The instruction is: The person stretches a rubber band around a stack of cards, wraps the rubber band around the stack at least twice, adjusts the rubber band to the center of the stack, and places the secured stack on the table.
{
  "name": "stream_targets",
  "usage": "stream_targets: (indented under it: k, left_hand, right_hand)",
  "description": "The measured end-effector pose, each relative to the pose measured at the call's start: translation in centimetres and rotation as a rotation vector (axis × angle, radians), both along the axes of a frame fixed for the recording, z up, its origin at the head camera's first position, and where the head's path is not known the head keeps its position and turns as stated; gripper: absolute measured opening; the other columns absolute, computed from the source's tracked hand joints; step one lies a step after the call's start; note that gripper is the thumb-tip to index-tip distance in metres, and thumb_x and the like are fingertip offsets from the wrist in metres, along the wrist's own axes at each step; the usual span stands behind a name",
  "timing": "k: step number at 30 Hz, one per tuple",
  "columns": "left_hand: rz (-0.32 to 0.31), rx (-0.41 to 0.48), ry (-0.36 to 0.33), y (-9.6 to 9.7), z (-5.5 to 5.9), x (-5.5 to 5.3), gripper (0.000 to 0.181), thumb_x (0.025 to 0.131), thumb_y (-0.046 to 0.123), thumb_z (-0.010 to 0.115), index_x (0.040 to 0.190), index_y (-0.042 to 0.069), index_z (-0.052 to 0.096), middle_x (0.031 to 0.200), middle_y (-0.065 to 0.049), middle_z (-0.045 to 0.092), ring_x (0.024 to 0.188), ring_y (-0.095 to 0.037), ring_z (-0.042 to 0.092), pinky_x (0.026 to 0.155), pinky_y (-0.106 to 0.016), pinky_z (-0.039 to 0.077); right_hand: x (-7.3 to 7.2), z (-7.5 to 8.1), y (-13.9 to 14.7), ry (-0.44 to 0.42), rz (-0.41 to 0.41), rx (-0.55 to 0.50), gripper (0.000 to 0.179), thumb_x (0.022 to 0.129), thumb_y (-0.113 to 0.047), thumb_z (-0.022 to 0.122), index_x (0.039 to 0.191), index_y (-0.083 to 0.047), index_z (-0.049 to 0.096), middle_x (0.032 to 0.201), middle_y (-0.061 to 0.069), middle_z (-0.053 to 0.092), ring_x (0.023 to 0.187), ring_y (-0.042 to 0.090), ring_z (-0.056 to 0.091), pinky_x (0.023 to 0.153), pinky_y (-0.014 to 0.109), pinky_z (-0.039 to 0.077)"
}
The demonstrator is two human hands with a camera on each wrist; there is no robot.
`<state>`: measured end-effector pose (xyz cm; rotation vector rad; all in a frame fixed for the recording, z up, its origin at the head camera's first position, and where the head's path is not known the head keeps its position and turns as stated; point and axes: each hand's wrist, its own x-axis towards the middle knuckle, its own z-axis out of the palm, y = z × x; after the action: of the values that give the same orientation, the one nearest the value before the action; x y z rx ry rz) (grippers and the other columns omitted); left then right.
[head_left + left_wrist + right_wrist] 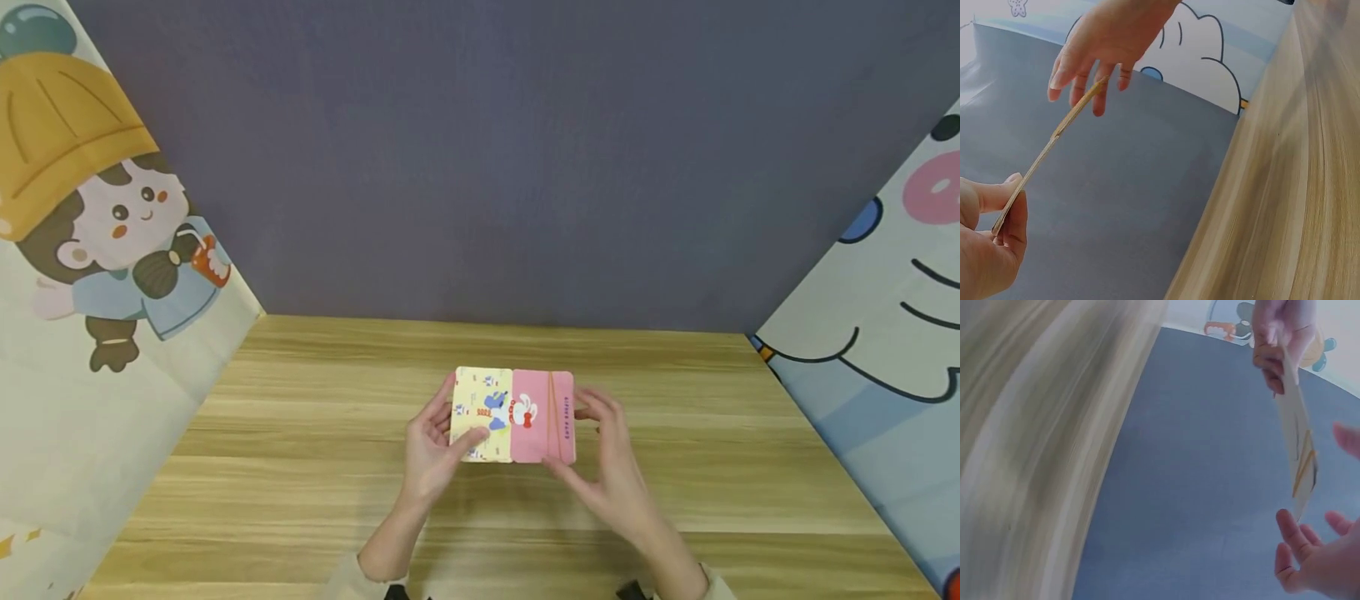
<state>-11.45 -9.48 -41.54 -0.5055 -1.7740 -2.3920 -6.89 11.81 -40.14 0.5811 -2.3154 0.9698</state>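
Note:
A small notebook (491, 417), opened out flat with a yellow half and a pink half, is held above the wooden table. Cartoon figures are printed on the halves, and an orange-brown elastic band (1302, 464) runs round the pink one. My left hand (435, 454) grips the yellow end, thumb on top and fingers underneath. At the pink end, my right hand (618, 479) has its fingers spread apart, fingertips right at the edge. Seen edge-on in the left wrist view, the notebook (1050, 142) is thin and tilted.
The wooden table (300, 467) spreads beneath both hands. Behind it stands a dark grey panel (487, 167). Cartoon-printed panels flank the table, one on the left (97, 400) and one on the right (862, 333).

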Motion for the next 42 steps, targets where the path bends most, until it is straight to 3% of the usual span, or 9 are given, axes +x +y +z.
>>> stream_targets:
  k: [4,10,16,20,25,33,42]
  left_hand:
    - [0.010,0.000,0.004,0.2,0.1,0.0,0.076,0.067,-0.013,0.068,0.134,-0.003,0.032,0.109,-0.027,0.054,0.091,-0.028,0.059,0.077,-0.032,0.052]
    - [0.024,0.006,0.013,0.4,0.2,-0.1,0.077,0.067,-0.013,0.067,0.134,-0.003,0.031,0.107,-0.027,0.055,0.090,-0.026,0.060,0.078,-0.032,0.052]
    - [0.037,0.007,0.050,0.5,0.1,-0.4,0.076,0.068,-0.014,0.067,0.134,-0.004,0.031,0.103,-0.030,0.055,0.087,-0.025,0.060,0.076,-0.031,0.052]
    - [0.037,0.000,0.069,0.6,0.1,-0.4,0.077,0.068,-0.013,0.067,0.134,-0.005,0.030,0.104,-0.030,0.054,0.088,-0.022,0.060,0.077,-0.030,0.052]
    - [0.031,-0.007,0.068,0.6,0.1,-0.4,0.077,0.068,-0.012,0.067,0.135,-0.005,0.029,0.106,-0.028,0.054,0.090,-0.022,0.059,0.078,-0.030,0.052]
    - [0.004,-0.030,0.063,0.7,0.0,-0.4,0.079,0.070,-0.011,0.067,0.136,-0.002,0.027,0.119,-0.022,0.050,0.094,-0.025,0.057,0.080,-0.031,0.051]
    - [0.002,-0.053,0.063,0.9,-0.1,-0.3,0.079,0.071,-0.009,0.067,0.138,0.001,0.027,0.121,-0.020,0.049,0.091,-0.024,0.057,0.076,-0.031,0.053]
  right_hand:
    - [0.6,-0.1,-0.4,-0.019,-0.056,-0.077,0.082,0.063,-0.008,0.078,0.130,0.004,0.031,0.120,0.016,0.044,0.092,0.024,0.051,0.073,0.027,0.043]
    - [1.9,2.0,-1.7,0.046,-0.061,-0.122,0.076,0.058,0.009,0.074,0.123,0.014,0.035,0.101,0.022,0.056,0.078,0.027,0.055,0.068,0.016,0.042]
    - [1.3,-0.2,-0.9,0.091,-0.056,-0.139,0.073,0.057,0.010,0.074,0.123,0.010,0.042,0.098,0.016,0.060,0.077,0.022,0.055,0.068,0.013,0.042]
    - [1.0,-1.4,-0.4,0.061,-0.050,-0.154,0.064,0.062,0.009,0.072,0.121,0.006,0.048,0.103,0.013,0.059,0.082,0.016,0.055,0.068,0.015,0.045]
    - [1.1,-1.7,-0.4,0.020,-0.023,-0.182,0.058,0.066,0.010,0.068,0.121,0.005,0.050,0.109,0.014,0.056,0.086,0.012,0.054,0.068,0.017,0.048]
    - [1.1,-2.0,-0.2,0.086,0.013,-0.243,0.059,0.063,0.018,0.067,0.118,0.008,0.051,0.105,0.020,0.056,0.081,0.015,0.055,0.068,0.016,0.049]
    - [1.0,-2.2,-0.4,0.093,0.025,-0.340,0.056,0.060,0.022,0.067,0.114,0.011,0.053,0.093,0.020,0.058,0.070,0.010,0.054,0.063,0.011,0.050]
